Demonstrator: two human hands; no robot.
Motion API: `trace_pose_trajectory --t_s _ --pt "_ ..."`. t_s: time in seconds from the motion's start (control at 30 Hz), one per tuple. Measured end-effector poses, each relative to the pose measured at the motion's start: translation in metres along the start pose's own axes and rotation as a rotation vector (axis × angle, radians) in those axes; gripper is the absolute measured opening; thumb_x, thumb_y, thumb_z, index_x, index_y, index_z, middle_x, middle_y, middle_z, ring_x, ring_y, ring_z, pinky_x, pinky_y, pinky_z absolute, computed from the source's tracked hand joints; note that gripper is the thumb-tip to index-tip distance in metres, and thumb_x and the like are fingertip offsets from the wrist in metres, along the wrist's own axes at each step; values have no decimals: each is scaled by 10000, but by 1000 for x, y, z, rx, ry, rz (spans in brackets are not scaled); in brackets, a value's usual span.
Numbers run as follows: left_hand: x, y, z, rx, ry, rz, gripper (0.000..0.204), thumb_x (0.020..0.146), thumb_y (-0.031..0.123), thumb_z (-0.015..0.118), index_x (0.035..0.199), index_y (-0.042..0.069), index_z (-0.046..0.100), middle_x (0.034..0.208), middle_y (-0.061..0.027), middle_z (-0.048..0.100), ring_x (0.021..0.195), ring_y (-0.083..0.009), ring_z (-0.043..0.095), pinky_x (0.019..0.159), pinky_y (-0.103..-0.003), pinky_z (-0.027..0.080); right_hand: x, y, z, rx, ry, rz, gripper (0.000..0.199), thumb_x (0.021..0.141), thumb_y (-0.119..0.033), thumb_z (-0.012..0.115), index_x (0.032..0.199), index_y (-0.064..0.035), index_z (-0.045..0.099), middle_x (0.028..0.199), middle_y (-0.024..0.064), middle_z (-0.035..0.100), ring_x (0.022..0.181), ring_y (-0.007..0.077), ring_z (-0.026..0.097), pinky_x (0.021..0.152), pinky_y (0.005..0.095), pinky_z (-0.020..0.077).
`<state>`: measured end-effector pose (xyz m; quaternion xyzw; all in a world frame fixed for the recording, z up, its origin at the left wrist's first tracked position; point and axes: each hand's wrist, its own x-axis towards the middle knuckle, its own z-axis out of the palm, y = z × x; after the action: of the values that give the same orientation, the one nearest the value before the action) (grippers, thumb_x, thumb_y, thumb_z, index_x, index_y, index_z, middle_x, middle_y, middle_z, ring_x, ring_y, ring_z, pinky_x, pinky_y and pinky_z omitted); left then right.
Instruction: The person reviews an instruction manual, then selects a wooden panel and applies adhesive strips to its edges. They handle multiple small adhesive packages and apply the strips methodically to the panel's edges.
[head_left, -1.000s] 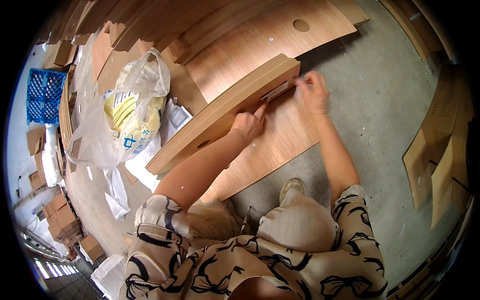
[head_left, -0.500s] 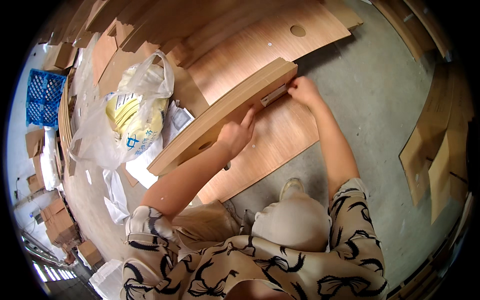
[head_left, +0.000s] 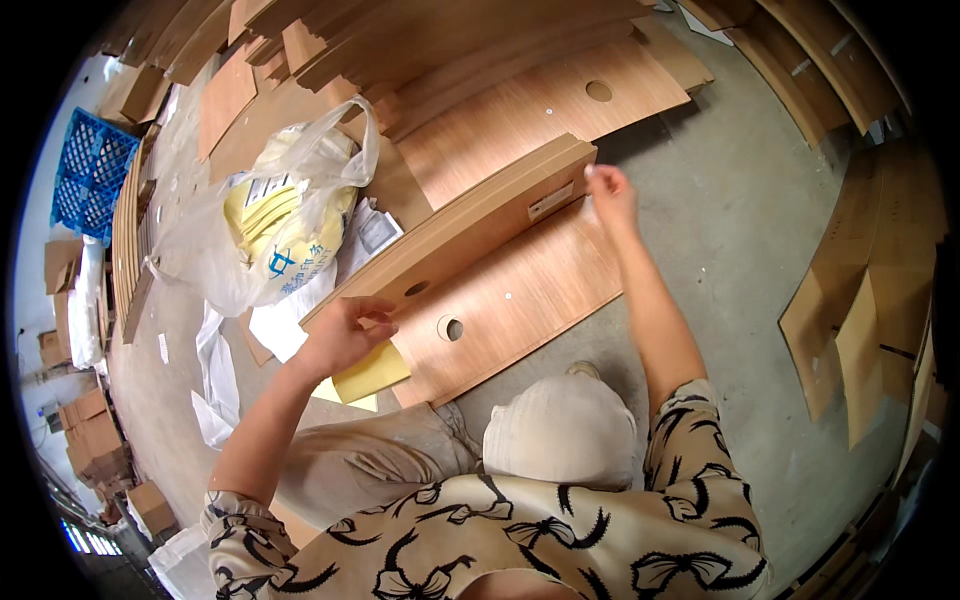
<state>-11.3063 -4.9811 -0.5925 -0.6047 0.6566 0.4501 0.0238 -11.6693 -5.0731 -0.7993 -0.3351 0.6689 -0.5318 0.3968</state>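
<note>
A bundle of long wood-grain boards (head_left: 480, 230) stands on its long edge, slanting up to the right. A small printed label (head_left: 550, 202) is on its near face by the right end. My left hand (head_left: 350, 332) is at the bundle's left end, fingers and thumb apart, beside a yellow pad or paper stack (head_left: 372, 374). At the right end, my right hand (head_left: 614, 200) has its fingers curled together by the corner; whether anything is between them is hidden. Beneath lies a flat wood-grain board (head_left: 520, 320) with a round hole.
A clear plastic bag (head_left: 200, 245) with yellow packets sits left of the bundle, by white papers (head_left: 285, 325). Another holed board (head_left: 560, 95) lies beyond. Cardboard sheets (head_left: 860, 260) stand at the right on the grey floor (head_left: 720, 200). A blue crate (head_left: 95, 170) is far left.
My left hand has left the face near the label and moved to the bundle's left end, its fingers spreading. My right hand has shifted slightly at the right corner. The yellow pad has come into view.
</note>
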Motion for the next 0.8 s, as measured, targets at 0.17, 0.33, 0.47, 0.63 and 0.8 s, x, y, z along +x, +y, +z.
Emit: trace_pose_trajectory --t_s 0.17,0.33,0.47,0.63,0.8 --pt "-9 5 -13 -226 17 -157 288 811 188 659 998 -30 637 818 -50 649 707 -76 549 645 -238 458 20 -41 -7 97 -51 28 207 813 -200 671 939 -36 659 827 1 631 744 75 549 643 209 433" --pt "-7 14 -31 -446 90 -74 266 836 200 645 966 -32 641 769 -3 622 672 -49 526 606 -219 444 24 -31 -14 66 -58 48 217 817 -178 667 973 -27 662 864 12 642 763 77 562 638 209 442" --pt "0 20 -41 -413 130 -16 260 835 197 647 955 -34 641 783 3 622 688 -47 522 625 -215 441 14 -22 -10 18 -46 14 208 815 -169 666 968 -27 663 862 17 642 758 79 563 640 206 442" --pt "9 45 -46 -489 93 19 264 831 202 653 956 -30 643 812 -6 627 736 -53 527 664 -214 439 13 -34 -2 248 26 4 190 790 -145 686 941 -32 667 820 9 634 721 70 545 630 195 429" --pt "13 48 -40 -511 60 8 261 835 202 645 960 -28 642 820 -14 628 737 -56 531 663 -212 437 16 -43 -8 168 -60 60 197 759 -129 714 927 -36 670 807 4 630 695 66 527 622 197 421"
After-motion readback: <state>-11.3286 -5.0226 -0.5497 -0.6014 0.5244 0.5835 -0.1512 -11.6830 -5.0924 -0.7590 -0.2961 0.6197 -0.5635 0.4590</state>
